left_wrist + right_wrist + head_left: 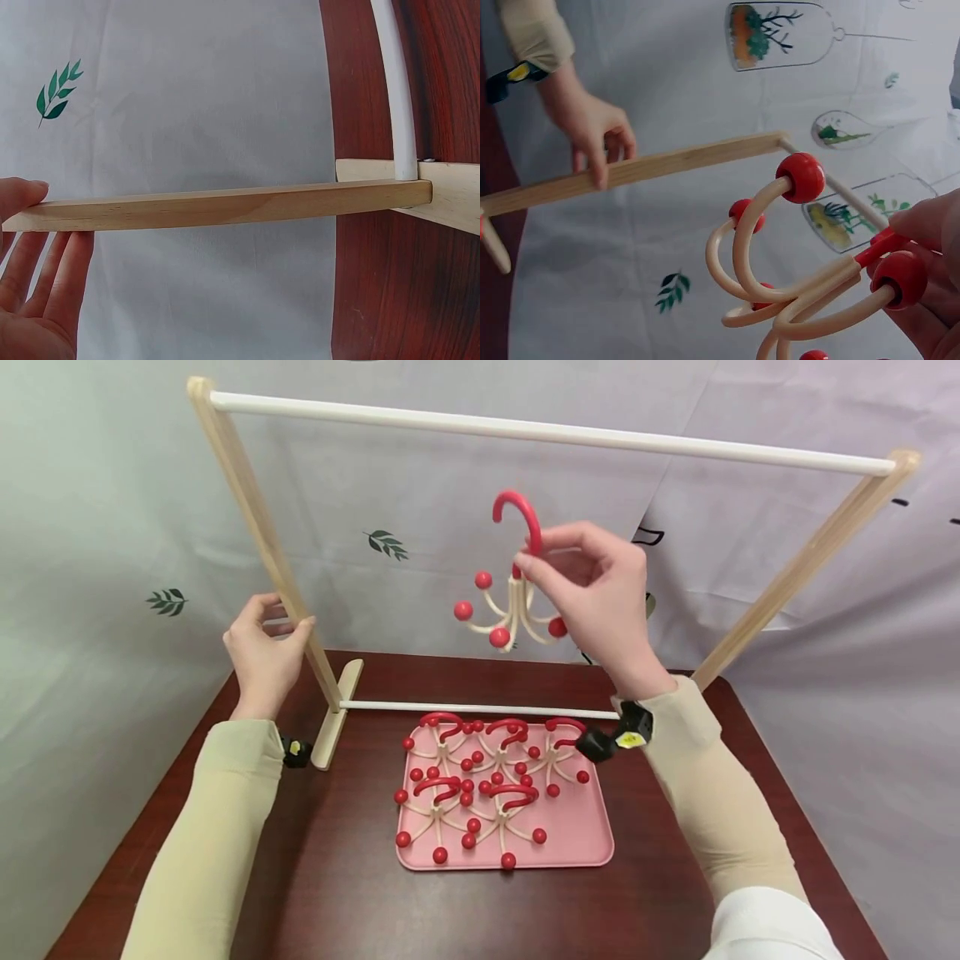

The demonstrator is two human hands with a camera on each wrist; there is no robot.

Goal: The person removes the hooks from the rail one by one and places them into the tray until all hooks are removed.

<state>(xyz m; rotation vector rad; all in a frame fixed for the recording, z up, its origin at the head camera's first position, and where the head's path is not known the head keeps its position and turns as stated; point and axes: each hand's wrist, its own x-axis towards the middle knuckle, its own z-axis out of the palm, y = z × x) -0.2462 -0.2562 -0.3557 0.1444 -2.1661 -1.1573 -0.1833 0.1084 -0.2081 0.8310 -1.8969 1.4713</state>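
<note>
Above the surface's far edge, our right hand (592, 585) pinches a red-hooked hanger (510, 585) just below the white top rail (555, 433), not yet hooked on. Our left hand (262, 647) grips the rack's left post (262, 539), fingers wrapped round it. No hanger hangs on the rail, and we judge five more wait in the pink tray (585, 835) near the surface's middle.

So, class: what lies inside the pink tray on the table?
The tray holds a heap of hooks, cream prongs tipped with red balls under red hook tops. They overlap, so an exact count is unclear, and the right wrist covers the tray's far right corner.
</note>
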